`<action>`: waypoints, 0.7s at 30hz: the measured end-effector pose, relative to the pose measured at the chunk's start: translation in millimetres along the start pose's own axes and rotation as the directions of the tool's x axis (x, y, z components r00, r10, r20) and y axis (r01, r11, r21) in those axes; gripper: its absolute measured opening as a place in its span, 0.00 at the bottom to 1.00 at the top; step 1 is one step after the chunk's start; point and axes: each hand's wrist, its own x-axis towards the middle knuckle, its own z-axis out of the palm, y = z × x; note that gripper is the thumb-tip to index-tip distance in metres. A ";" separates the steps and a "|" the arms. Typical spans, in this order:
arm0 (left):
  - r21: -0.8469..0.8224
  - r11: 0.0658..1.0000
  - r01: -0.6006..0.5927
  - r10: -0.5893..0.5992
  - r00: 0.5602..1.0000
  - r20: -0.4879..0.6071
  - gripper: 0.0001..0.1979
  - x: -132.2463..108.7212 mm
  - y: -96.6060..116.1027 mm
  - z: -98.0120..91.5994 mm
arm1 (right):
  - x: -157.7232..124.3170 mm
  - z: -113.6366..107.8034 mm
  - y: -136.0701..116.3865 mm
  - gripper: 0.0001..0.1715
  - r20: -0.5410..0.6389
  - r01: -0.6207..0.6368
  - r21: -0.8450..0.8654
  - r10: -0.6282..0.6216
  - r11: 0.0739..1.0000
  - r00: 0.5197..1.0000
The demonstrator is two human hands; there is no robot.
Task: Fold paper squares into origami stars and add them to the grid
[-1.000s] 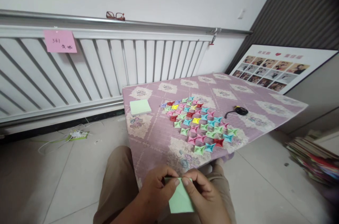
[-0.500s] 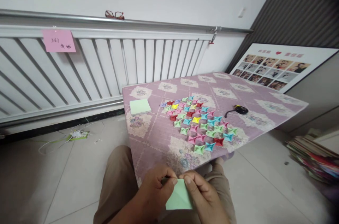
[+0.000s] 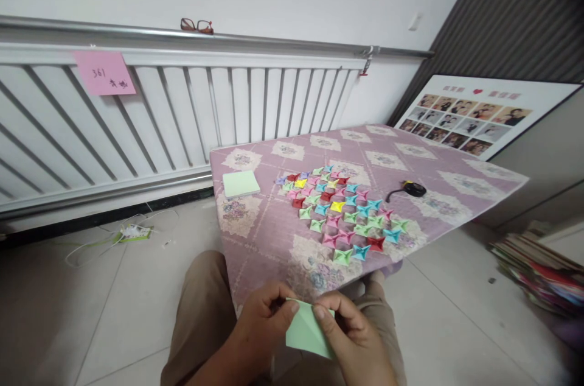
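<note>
A light green sheet of paper (image 3: pixel 308 332) is held near the front edge of the table, above my lap. My left hand (image 3: pixel 267 328) pinches its upper left corner between thumb and forefinger. At the sheet's upper right side, my right hand (image 3: pixel 353 331) grips it with the thumb on top. Beyond the hands, rows of small folded paper shapes (image 3: pixel 336 207) in green, blue, pink, red and yellow lie on the patterned tablecloth (image 3: pixel 269 240). A stack of pale green square paper (image 3: pixel 241 184) rests at the table's left side.
A black coiled object (image 3: pixel 414 189) with a strap lies on the right of the table. Behind stands a white radiator (image 3: pixel 246 100), with glasses (image 3: pixel 196 25) on the pipe above. A photo board (image 3: pixel 474 115) leans at the right. A power strip (image 3: pixel 133 232) lies on the floor.
The green sheet has tilted, its right side now lower, and more of its top edge shows between my hands. My left hand has shifted slightly left; the pink note on the radiator has swung.
</note>
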 end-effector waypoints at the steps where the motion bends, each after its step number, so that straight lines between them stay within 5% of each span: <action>1: 0.024 1.000 -0.009 0.009 1.000 -0.001 0.08 -0.1 -0.2 -0.1 | 0.3 0.3 -0.2 0.19 0.011 -0.010 -0.002 0.010 1.000 1.000; 6: 0.205 0.973 -0.105 0.108 0.994 -0.005 0.08 -0.8 1.8 1.0 | 2.1 1.6 -3.2 0.16 0.054 0.029 -0.098 -0.024 0.995 0.998; 10: 0.196 0.968 -0.158 0.157 0.987 0.025 0.09 -1.9 4.5 0.1 | 1.6 1.9 -5.0 0.16 0.067 0.016 -0.098 -0.010 0.995 0.998; 21: 0.088 0.996 -0.016 0.017 1.000 -0.010 0.10 3.2 0.1 -4.5 | 1.3 1.9 -5.4 0.20 -0.065 -0.106 0.150 0.116 0.983 0.991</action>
